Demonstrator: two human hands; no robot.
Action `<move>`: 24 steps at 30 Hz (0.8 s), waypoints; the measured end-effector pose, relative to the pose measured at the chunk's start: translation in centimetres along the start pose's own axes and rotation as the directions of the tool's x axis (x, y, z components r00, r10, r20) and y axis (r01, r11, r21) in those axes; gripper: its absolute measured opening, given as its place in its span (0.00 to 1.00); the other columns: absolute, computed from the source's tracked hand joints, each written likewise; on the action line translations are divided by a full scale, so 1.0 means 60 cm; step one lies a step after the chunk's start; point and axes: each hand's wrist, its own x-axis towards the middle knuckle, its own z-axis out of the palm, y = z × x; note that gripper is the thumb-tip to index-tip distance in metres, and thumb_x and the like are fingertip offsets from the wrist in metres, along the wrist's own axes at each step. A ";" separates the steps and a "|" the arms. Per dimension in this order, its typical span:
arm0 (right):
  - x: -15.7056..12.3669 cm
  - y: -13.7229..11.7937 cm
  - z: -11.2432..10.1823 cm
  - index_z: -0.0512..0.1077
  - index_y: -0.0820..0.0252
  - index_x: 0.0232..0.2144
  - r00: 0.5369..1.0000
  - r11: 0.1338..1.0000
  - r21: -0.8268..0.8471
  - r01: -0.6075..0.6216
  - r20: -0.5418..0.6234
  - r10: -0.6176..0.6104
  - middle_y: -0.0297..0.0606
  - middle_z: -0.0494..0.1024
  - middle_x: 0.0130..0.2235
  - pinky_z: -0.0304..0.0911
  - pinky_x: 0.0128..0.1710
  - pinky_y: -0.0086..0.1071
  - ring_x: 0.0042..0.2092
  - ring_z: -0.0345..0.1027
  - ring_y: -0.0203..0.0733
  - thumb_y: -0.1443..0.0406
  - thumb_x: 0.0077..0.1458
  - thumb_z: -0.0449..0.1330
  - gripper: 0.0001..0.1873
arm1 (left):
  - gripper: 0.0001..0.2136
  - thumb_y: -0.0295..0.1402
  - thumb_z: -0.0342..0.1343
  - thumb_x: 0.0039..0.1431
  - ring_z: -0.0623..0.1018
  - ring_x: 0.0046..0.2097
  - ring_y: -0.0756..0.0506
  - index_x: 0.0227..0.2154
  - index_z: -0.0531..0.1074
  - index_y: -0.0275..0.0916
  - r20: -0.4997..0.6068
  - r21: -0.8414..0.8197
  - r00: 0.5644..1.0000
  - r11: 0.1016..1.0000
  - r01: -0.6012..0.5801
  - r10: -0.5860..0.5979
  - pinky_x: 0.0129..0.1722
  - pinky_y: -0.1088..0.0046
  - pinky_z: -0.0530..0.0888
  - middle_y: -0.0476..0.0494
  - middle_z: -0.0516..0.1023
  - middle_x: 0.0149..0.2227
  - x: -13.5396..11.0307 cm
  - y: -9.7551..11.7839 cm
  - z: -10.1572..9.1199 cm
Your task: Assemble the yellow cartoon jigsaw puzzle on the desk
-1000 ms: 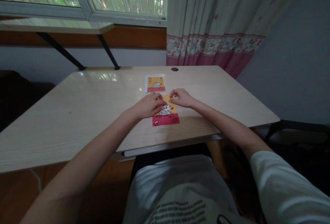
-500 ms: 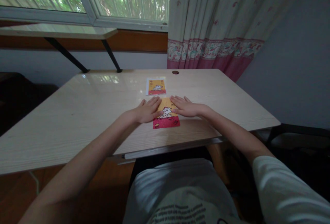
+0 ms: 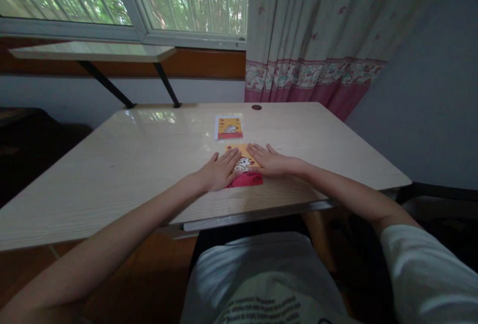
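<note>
A yellow and red picture (image 3: 248, 179) with a white cartoon animal lies flat on the desk in front of me. My left hand (image 3: 221, 169) rests flat over its left side, fingers stretched out and pointing away from me. Across its right edge lies my right hand (image 3: 269, 160), also flat with spread fingers. Parts of the picture are covered by both hands. Just beyond them is a smaller picture card (image 3: 229, 129) of a similar design with a white border, touched by neither hand.
The pale wooden desk (image 3: 157, 164) has a round dark cable hole (image 3: 256, 107) near its back edge. A raised shelf (image 3: 112, 53) on black supports stands at the back left. Behind the desk are a barred window and a floral curtain (image 3: 295, 70).
My left hand has moved slightly nearer to me and inward over the picture, covering more of its lower left. My right hand stays nearly in place on it. The camera view has shifted slightly.
</note>
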 end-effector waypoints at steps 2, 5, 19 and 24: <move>-0.009 -0.004 0.000 0.36 0.69 0.63 1.000 0.999 0.019 0.028 0.002 -0.028 0.50 0.34 0.64 0.28 0.61 0.52 0.65 0.26 0.51 0.42 0.54 0.37 0.46 | 0.31 0.47 0.27 0.62 0.43 0.64 0.41 0.62 0.38 0.33 0.015 -0.012 0.999 0.999 -0.040 0.040 0.58 0.51 0.48 0.39 0.37 0.64 -0.013 0.003 -0.001; -0.021 -0.011 0.002 0.35 0.68 0.63 0.999 0.999 0.034 0.042 -0.013 -0.041 0.50 0.34 0.64 0.28 0.61 0.51 0.65 0.25 0.50 0.41 0.54 0.38 0.46 | 0.30 0.47 0.27 0.62 0.43 0.64 0.41 0.62 0.39 0.34 0.012 -0.020 0.998 0.998 -0.059 0.060 0.58 0.51 0.48 0.39 0.38 0.64 -0.030 0.005 -0.002; -0.032 0.005 0.002 0.38 0.62 0.63 0.999 0.996 0.081 0.048 -0.028 -0.046 0.44 0.36 0.65 0.30 0.61 0.51 0.65 0.28 0.51 0.44 0.57 0.37 0.40 | 0.34 0.53 0.30 0.60 0.45 0.64 0.38 0.63 0.35 0.38 0.025 -0.056 0.999 0.998 -0.021 0.023 0.58 0.51 0.49 0.39 0.38 0.64 -0.056 -0.048 0.001; -0.035 0.002 0.003 0.39 0.63 0.63 0.998 0.996 0.080 0.040 -0.046 -0.036 0.45 0.38 0.64 0.29 0.61 0.52 0.64 0.27 0.53 0.45 0.57 0.38 0.39 | 0.34 0.54 0.31 0.59 0.45 0.64 0.39 0.63 0.34 0.40 0.018 -0.056 0.999 0.998 -0.031 0.032 0.58 0.51 0.48 0.40 0.37 0.64 -0.060 -0.065 0.004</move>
